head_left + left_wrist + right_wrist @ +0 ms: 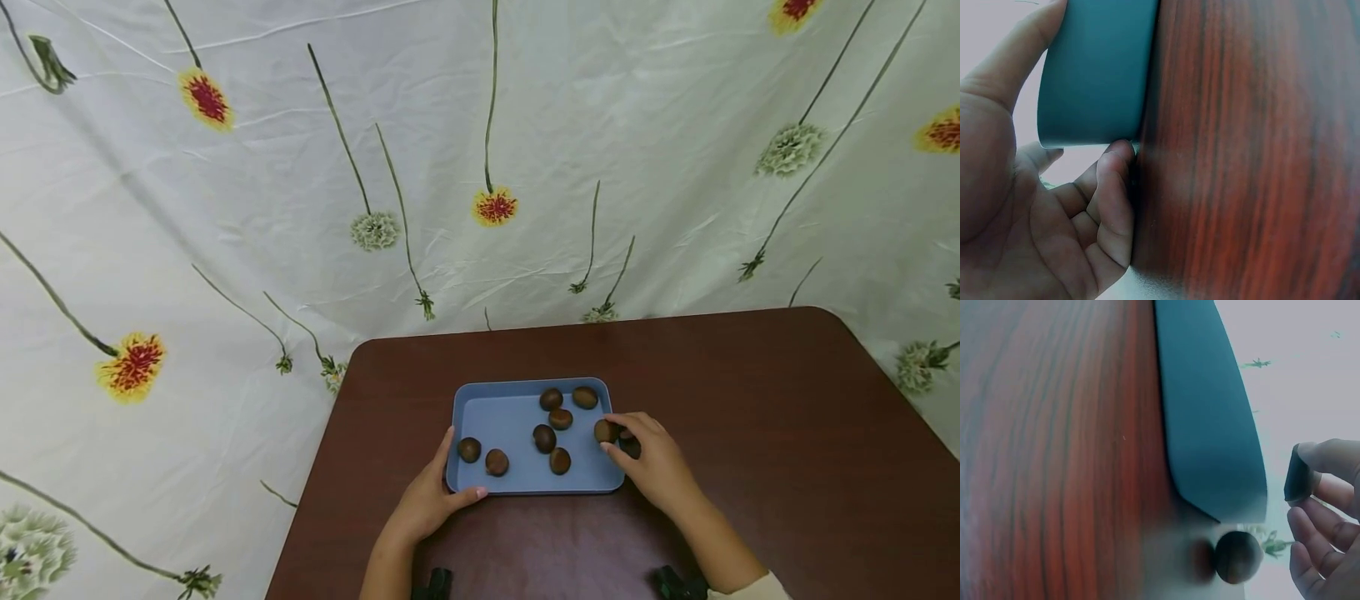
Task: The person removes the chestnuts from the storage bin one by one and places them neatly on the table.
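A shallow blue tray (pixel 517 483) lies on the brown table with several chestnuts (pixel 544 438) in it, two at its left and the others toward the right. My left hand (pixel 429 500) holds the tray's front left corner, thumb on the front rim and a finger along the left side. Between thumb and fingertips my right hand (pixel 663 471) pinches a chestnut (pixel 1300 475) above the tray's right rim. Another chestnut (pixel 1238 556) sits on the table just right of the tray, partly hidden by that hand in the head view.
The dark brown table (pixel 787 433) reaches well past the tray on the right, with rounded far corners. Behind it hangs a white cloth (pixel 450 275) printed with flowers. Small dark objects (pixel 671 582) show near the wrists at the bottom of the head view.
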`<state>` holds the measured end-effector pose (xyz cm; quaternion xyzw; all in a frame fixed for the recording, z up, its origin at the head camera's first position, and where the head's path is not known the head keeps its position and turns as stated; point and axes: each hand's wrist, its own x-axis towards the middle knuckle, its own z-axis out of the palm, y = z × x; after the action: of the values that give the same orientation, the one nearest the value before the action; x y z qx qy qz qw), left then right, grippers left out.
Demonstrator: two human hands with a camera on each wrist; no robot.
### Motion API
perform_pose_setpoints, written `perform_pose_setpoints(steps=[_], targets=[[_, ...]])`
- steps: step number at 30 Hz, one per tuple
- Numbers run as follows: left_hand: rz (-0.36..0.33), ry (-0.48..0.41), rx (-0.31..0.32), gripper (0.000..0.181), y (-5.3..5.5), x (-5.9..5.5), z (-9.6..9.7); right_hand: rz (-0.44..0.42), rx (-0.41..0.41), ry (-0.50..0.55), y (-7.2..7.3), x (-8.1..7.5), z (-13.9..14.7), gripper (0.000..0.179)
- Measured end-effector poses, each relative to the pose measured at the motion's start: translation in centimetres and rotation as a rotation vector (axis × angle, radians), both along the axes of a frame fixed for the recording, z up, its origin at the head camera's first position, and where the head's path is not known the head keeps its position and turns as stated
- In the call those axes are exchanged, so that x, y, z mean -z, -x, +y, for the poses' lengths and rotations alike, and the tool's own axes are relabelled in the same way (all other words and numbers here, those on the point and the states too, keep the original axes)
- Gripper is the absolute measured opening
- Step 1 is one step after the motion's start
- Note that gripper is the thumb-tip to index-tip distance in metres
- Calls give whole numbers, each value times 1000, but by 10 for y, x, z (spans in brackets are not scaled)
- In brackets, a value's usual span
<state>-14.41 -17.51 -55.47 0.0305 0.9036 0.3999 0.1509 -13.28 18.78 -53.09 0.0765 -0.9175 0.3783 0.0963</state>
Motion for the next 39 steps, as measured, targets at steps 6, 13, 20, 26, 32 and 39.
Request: perform_pose_setpoints(steps=[6, 13, 20, 26, 32, 39], targets=[[-4, -5, -6, 115, -1, -1, 0, 17, 50, 12, -3, -1, 16, 44], [3, -14, 5, 115, 0, -1, 0, 10, 120, 16, -5, -2, 39, 43], [2, -17, 2, 115, -1, 0, 0, 11, 168, 16, -6, 2, 57, 42], [2, -17, 5, 116, -1, -1, 0, -42, 172, 11, -6, 7, 62, 44], [4, -13, 5, 114, -1, -1, 0, -109, 156, -6, -2, 12, 64, 45], [2, -6, 4, 115, -1, -1, 0, -182, 132, -9, 4, 17, 65, 45]])
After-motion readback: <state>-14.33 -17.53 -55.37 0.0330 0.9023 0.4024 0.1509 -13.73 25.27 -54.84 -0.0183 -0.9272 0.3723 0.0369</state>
